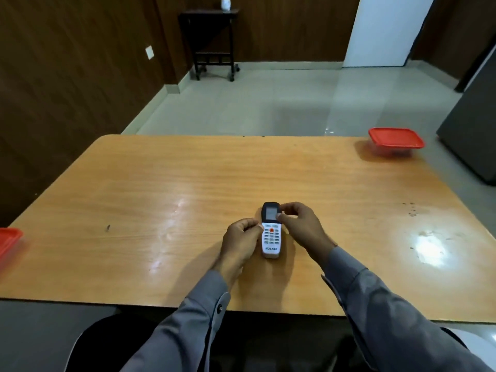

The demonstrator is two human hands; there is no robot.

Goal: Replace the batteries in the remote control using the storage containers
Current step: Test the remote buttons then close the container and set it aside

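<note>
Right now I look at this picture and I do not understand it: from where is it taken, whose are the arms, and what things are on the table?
There is no machine here. A person wears a camera on the head, so the one picture looks forward and down at their own two arms in grey sleeves. The left hand and the right hand both pinch a white remote control, buttons facing up, on the wooden table. A container with a red lid stands at the far right corner. Another red container is half seen at the left edge. Both are apart from the hands. No batteries are visible.
</note>
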